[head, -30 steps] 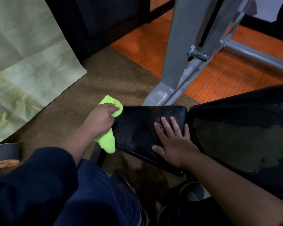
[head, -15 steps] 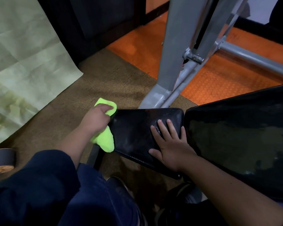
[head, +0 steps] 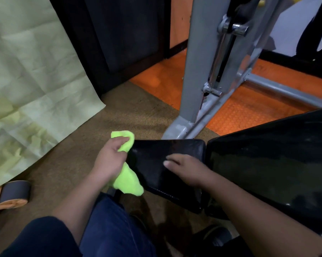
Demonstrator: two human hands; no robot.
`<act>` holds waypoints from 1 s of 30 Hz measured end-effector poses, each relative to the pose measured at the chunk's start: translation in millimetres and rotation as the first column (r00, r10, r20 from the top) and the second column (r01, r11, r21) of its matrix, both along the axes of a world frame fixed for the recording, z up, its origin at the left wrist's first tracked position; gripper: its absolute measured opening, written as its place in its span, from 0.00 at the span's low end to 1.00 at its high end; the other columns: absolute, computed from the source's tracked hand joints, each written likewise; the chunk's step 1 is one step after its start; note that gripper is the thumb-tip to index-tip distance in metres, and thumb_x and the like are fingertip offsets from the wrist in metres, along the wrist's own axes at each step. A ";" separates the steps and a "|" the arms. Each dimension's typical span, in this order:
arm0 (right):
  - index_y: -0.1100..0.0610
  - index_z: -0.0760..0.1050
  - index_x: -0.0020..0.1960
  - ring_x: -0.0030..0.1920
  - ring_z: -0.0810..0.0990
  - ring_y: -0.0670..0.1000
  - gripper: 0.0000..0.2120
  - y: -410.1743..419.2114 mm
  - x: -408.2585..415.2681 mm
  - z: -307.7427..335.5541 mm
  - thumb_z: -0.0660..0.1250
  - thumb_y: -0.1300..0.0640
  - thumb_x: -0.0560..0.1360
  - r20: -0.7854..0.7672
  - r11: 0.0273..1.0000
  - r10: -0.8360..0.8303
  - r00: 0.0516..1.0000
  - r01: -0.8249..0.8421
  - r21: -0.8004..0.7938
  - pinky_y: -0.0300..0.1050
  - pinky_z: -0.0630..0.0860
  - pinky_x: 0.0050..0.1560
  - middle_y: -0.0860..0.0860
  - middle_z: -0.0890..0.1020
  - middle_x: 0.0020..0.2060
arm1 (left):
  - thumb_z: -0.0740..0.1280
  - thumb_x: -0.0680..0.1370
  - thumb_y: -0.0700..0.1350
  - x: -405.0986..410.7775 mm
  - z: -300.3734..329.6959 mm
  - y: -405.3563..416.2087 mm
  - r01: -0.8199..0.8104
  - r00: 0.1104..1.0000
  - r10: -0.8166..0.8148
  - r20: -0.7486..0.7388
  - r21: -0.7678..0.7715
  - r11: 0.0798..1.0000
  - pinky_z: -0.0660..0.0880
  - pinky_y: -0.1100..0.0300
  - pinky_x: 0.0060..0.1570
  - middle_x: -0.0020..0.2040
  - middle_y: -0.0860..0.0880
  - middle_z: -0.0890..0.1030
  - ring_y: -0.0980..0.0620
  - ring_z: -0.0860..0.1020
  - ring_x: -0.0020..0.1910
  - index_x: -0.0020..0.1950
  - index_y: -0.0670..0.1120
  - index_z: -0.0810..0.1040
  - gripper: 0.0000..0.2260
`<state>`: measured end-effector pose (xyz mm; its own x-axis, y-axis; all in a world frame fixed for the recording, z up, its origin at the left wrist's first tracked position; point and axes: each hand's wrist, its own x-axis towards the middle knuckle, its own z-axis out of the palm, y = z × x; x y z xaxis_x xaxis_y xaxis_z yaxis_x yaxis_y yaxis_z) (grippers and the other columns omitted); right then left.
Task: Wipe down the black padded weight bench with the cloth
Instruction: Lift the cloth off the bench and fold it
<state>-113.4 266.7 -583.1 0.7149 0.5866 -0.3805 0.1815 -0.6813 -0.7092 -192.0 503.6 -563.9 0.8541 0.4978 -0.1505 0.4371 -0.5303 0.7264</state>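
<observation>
Nearest me, dark blue trouser legs [head: 112, 229] fill the bottom of the view, with a dark shoe [head: 215, 235] just visible on the floor under the right forearm. My left hand [head: 110, 161] is clenched around a bright lime-green microfibre cloth [head: 127, 179]; one end of it bunches out above the fingers, the other hangs below the hand, and the cloth lies against the left edge of the small black padded seat section of the weight bench [head: 156, 164]. My right hand [head: 186, 168] rests on top of that same pad, fingers pointing left; I cannot tell whether they lie flat or slightly curled. It holds nothing. Just right of the seat pad, across a narrow gap, sits the larger black padded back section [head: 267, 164], its surface showing dull reflections. Low at the left edge, a grey-and-orange roller-shaped object [head: 13, 193] lies on the brown carpet [head: 138, 115]. Beyond it, a creased pale green sheet [head: 26, 80] covers the left side. Past the seat pad, a grey painted steel upright frame [head: 195, 71] stands where carpet meets orange textured rubber flooring [head: 249, 110]; a grey crossbar [head: 286, 91] runs off to the right.
</observation>
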 end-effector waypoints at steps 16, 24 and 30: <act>0.57 0.74 0.68 0.60 0.82 0.63 0.16 -32.6 -45.3 113.6 0.64 0.59 0.81 -0.683 0.422 -0.049 0.729 0.635 0.647 0.67 0.74 0.65 0.61 0.83 0.59 | 0.70 0.76 0.50 -11.1 113.3 -107.2 0.164 0.986 -0.111 0.123 -0.820 0.548 0.77 0.45 0.56 0.57 0.43 0.83 0.44 0.82 0.54 0.64 0.44 0.77 0.18; 0.55 0.74 0.67 0.59 0.83 0.61 0.17 -70.8 -22.9 131.2 0.65 0.53 0.80 -0.661 0.350 -0.081 0.746 0.642 0.682 0.63 0.78 0.62 0.58 0.84 0.59 | 0.66 0.79 0.46 15.3 133.8 -135.4 0.233 0.958 -0.131 0.256 -0.426 0.874 0.81 0.47 0.43 0.43 0.48 0.86 0.45 0.84 0.43 0.46 0.49 0.83 0.06; 0.56 0.75 0.70 0.67 0.77 0.60 0.36 -81.3 12.9 115.8 0.51 0.31 0.77 -0.787 0.265 0.106 0.608 0.745 0.612 0.59 0.70 0.70 0.59 0.79 0.66 | 0.66 0.79 0.46 58.3 169.7 -156.1 0.508 0.845 -0.347 0.407 -0.410 0.757 0.79 0.50 0.39 0.43 0.43 0.85 0.46 0.83 0.39 0.46 0.47 0.82 0.06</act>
